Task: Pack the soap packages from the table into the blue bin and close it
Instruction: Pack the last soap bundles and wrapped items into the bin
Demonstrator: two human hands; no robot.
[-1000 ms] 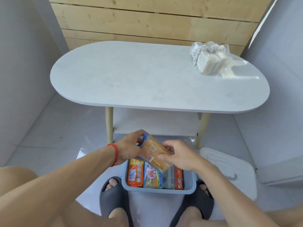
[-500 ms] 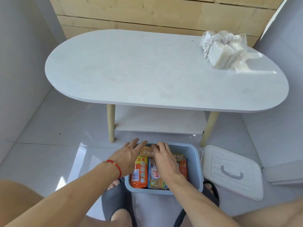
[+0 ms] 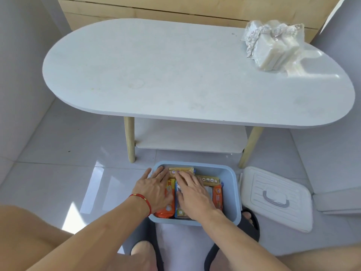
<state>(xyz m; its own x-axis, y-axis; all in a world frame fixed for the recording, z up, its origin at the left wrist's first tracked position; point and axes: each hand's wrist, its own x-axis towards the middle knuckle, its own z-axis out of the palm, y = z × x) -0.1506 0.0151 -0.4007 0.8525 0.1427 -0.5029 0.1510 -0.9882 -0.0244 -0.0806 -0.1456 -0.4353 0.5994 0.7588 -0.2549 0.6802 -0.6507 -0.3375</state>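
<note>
The tan soap package point(image 3: 181, 170) now lies in the blue bin point(image 3: 233, 194); left hand point(image 3: 154, 189) and right hand point(image 3: 192, 194) press flat, spread.

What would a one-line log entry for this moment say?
both hands: left hand, right hand flat on soap packages | rectangular blue plastic bin: open | ribbed white lid: on floor | clear-wrapped pale soap bundle: on table

the worktop point(image 3: 175, 75) looks like smooth, matt white laminate, faintly stained, on pale bare-wood legs point(image 3: 130, 139). at its far right corner, a bundle of pale soap bars point(image 3: 273, 49) sits in crinkled clear plastic film. the blue bin point(image 3: 230, 184) is smooth, matt plastic; its lid point(image 3: 277, 210) is ribbed white plastic. the soap packages point(image 3: 217, 196) inside have glossy printed wrappers. the floor point(image 3: 58, 173) is glossy tile, and the back wall point(image 3: 175, 6) is pale planked wood.
</note>
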